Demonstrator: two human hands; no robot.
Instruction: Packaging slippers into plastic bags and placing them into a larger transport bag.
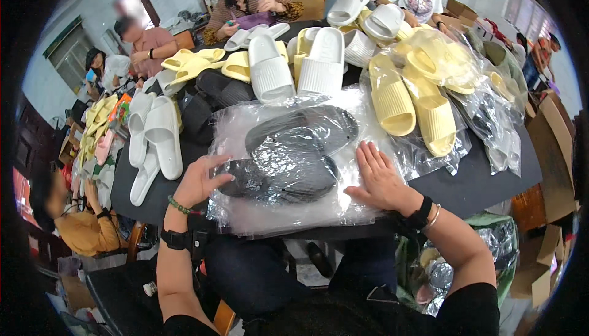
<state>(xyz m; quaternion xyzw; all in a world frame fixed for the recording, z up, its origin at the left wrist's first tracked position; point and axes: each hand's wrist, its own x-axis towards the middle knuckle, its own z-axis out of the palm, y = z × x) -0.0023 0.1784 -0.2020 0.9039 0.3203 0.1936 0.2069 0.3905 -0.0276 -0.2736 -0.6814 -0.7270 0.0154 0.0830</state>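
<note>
From the head view: black slippers (291, 155) lie sideways in clear plastic (282, 213), centre stage at the near edge of the dark desk (485, 173)! The left hand (204, 181) is at the plastic's left edge, its grip loose, thumb and fingers parted, nothing clenched between them; whether the fingertips press the film, I can't tell. Over to the right hand (381, 179): palm down, grip fully released, fingers stretched forward, thumb out towards the lower slipper, laid flat on the plastic just beside the pair. Behind them, white slide slippers (322, 60) crowd in, with bagged yellow slippers (392, 100) just beyond the right hand!
</note>
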